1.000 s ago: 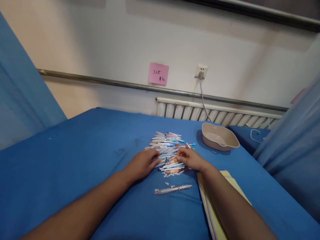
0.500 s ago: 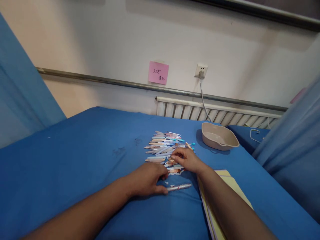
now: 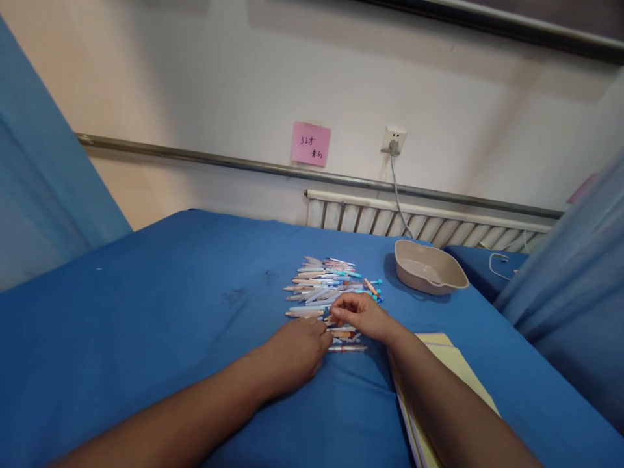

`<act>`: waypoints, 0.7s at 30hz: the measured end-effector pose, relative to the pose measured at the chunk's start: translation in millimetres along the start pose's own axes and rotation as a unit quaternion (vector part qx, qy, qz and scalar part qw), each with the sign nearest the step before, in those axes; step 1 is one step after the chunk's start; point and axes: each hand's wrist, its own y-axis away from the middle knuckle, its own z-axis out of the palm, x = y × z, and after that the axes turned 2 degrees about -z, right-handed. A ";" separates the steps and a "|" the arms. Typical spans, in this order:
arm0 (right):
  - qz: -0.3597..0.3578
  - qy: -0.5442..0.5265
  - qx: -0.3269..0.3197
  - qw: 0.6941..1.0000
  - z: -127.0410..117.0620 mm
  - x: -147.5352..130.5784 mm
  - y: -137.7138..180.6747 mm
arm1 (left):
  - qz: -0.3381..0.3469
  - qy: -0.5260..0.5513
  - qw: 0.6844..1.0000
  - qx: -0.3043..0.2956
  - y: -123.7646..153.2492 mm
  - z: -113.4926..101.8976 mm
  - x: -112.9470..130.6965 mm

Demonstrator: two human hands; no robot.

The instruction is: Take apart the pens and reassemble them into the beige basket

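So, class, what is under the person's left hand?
The nearest pen shows its right part beyond the left hand. Its left end is covered, as is anything else underneath; whether the pen is gripped cannot be told.

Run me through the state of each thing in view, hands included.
Left hand: curled at the nearest pen, grip unclear
Right hand: bent over the pens, grip unclear
Pens: lying grouped, mostly side by side
Basin: upright, open-topped
Wall socket: plug inserted
Pink note: stuck up, handwritten

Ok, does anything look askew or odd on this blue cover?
Yes: dark smudges left of the pens mar the otherwise plain blue cover. Toward their right edge, one orange pen slants while most lie sideways.
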 end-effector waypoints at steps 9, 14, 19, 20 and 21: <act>-0.002 0.012 0.019 1.000 -0.7 4.5 -1.3 | -0.045 0.018 0.998 0.027 -5.9 11.8 -19.1; -0.026 0.106 0.033 0.994 -2.0 3.8 -1.9 | -0.082 0.050 0.994 0.053 -8.8 8.8 -31.5; -0.051 0.177 0.013 0.983 -0.4 -5.0 0.0 | -0.091 0.106 0.986 0.096 -8.7 4.2 -33.5; -0.048 0.189 0.004 0.981 -0.1 -6.0 0.2 | -0.092 0.118 0.983 0.109 -8.8 3.7 -33.6; -0.042 0.198 -0.005 0.979 0.2 -6.5 0.3 | -0.091 0.132 0.979 0.123 -8.8 3.5 -33.9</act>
